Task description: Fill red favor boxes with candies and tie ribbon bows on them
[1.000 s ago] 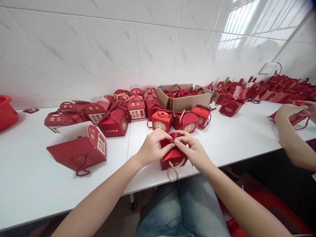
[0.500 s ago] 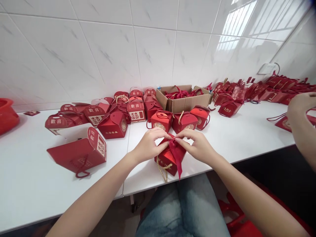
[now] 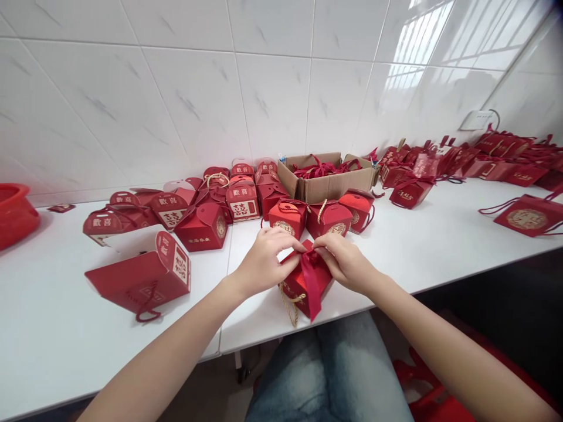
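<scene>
Centre frame: left hand [image 3: 264, 261] & right hand [image 3: 345, 262] pinch the red ribbon [image 3: 310, 281] atop the favour box [image 3: 303, 281] (steadied on the tabletop [image 3: 417, 246]).

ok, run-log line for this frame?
left hand: pinching red ribbon | right hand: pinching same ribbon | red gift box: tilted on white table

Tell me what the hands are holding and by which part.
Both the left hand and right hand pinch the red ribbon at the top of the small red gift box.
</scene>
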A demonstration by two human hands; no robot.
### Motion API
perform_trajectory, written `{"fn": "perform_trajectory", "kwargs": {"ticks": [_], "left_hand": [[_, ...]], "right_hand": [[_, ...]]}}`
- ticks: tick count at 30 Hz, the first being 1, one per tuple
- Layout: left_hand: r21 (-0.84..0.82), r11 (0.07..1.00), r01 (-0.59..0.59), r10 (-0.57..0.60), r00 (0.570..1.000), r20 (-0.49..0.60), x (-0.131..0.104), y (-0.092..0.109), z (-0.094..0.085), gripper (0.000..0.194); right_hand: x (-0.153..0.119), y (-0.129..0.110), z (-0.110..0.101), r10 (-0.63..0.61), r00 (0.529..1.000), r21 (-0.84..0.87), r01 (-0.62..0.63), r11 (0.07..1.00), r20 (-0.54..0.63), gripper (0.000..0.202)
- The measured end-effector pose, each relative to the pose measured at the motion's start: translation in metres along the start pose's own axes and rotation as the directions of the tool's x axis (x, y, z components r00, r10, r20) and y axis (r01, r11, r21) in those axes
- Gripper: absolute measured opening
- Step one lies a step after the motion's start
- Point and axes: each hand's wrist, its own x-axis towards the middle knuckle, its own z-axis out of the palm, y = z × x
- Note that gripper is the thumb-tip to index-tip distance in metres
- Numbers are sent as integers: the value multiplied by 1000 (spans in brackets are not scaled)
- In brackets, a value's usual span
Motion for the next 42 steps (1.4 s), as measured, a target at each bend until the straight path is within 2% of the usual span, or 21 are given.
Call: {"fn": "perform_trajectory", "kwargs": {"ticks": [2, 4, 10, 15, 21, 27, 30, 32, 35, 38, 42], "left_hand": [[-7, 1000, 10, -10, 1000, -7, 0, 0, 0, 12], [-15, 1000, 17, -17, 1000, -16, -1, -1, 1, 11], [33, 999, 21, -22, 1000, 14, -3, -1, 2, 11], [72, 997, 16, -18, 999, 28, -4, -1, 2, 12], [105, 992, 67, -69, 998, 14, -8, -5, -4, 11], [156, 985, 78, -85, 995, 44, -13, -6, -13, 13], [129, 988, 86, -97, 992, 80, -11, -4, -12, 14], [109, 989, 104, -114, 989, 92, -8, -3, -11, 15], [82, 990, 117, -127, 984, 123, -5, -3, -10, 12], [65, 989, 130, -138, 980, 143, -2, -4, -11, 7], [54, 989, 141, -147, 979, 140, -2, -7, -10, 7]], "right_hand": [[0, 0, -1, -46, 999, -87, 45, 995, -11, 13], [0, -2, -4, -29, 999, -116, 32, 993, 26, 13], [-2, -12, -21, 220, 957, -51, -214, 975, 189, 13], [-7, -16, -28, 299, 930, -119, -280, 953, 213, 12], [-20, -10, -29, 208, 967, -124, -190, 974, 147, 13], [-35, -8, -38, 168, 977, -53, -162, 985, 131, 14], [-29, -11, -41, 173, 978, -34, -171, 985, 114, 12], [-20, -14, -39, 158, 983, -22, -157, 987, 89, 23], [-4, -19, -31, 67, 993, -35, -64, 997, 100, 34], [5, -21, -18, -6, 989, -85, 19, 996, 144, 24], [4, -21, -9, -53, 994, -73, 60, 996, 91, 16]]}}
